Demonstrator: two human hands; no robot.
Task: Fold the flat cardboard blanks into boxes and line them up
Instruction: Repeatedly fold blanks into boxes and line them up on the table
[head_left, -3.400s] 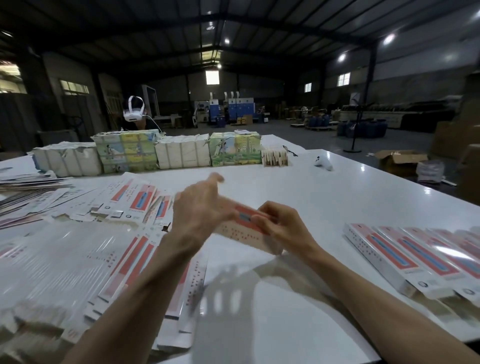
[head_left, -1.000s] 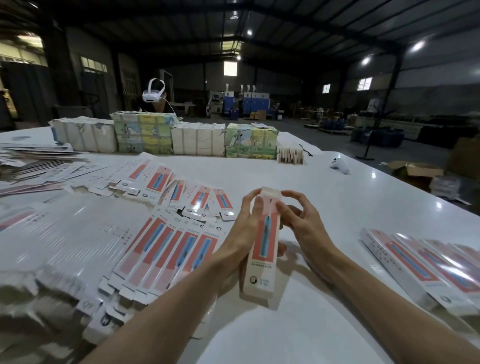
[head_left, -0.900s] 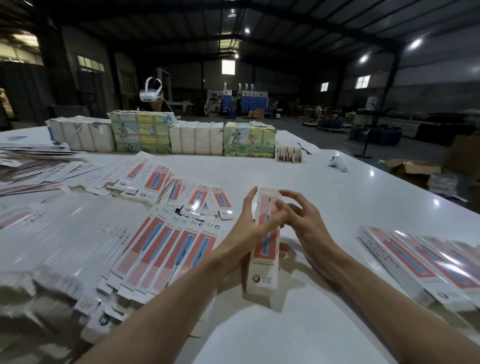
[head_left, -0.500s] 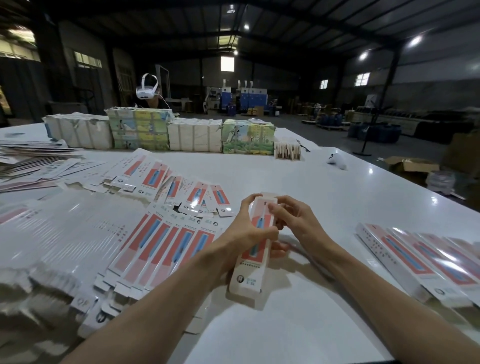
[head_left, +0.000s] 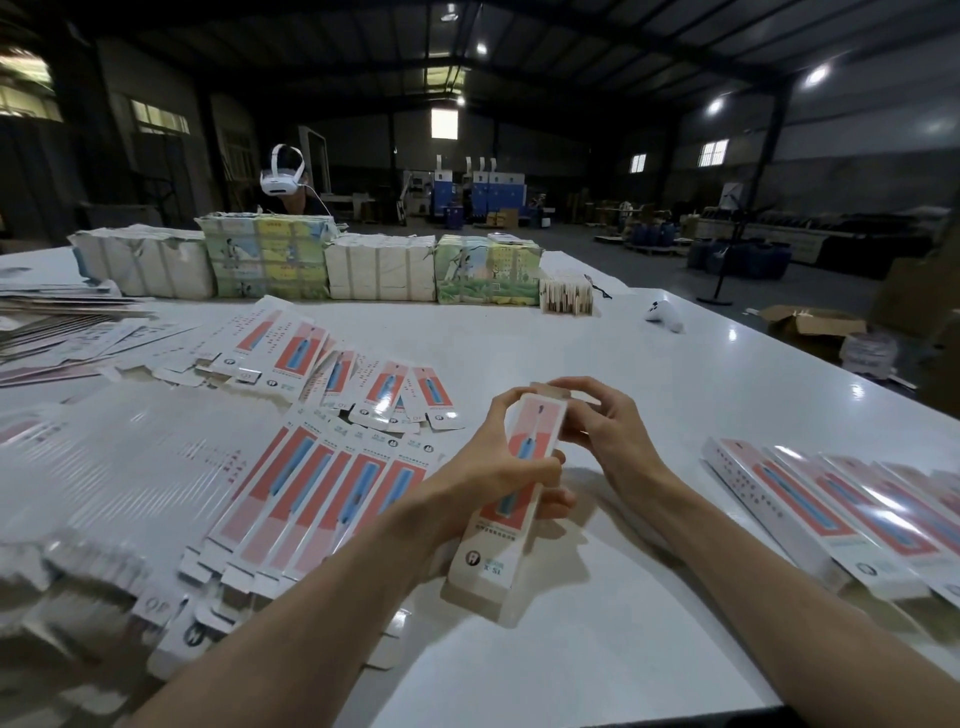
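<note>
A long, narrow white box with a red and blue front (head_left: 491, 551) is held just above the white table (head_left: 597, 649), its far end pointing away from me. My left hand (head_left: 498, 473) grips it round the middle. My right hand (head_left: 605, 426) curls its fingers over the box's far end flap. Flat blanks of the same print (head_left: 311, 488) lie fanned out to the left. A row of folded boxes (head_left: 841, 514) lies side by side at the right edge.
Wrapped bundles of stock (head_left: 322, 265) line the far side of the table, with a small white object (head_left: 665, 314) to their right. More flat sheets (head_left: 62, 322) pile up at far left. A person wearing a white headset (head_left: 283, 176) sits behind the bundles.
The box went from lying crosswise between my hands to pointing away from me. Since half a second ago my right fingers have closed further over its far end.
</note>
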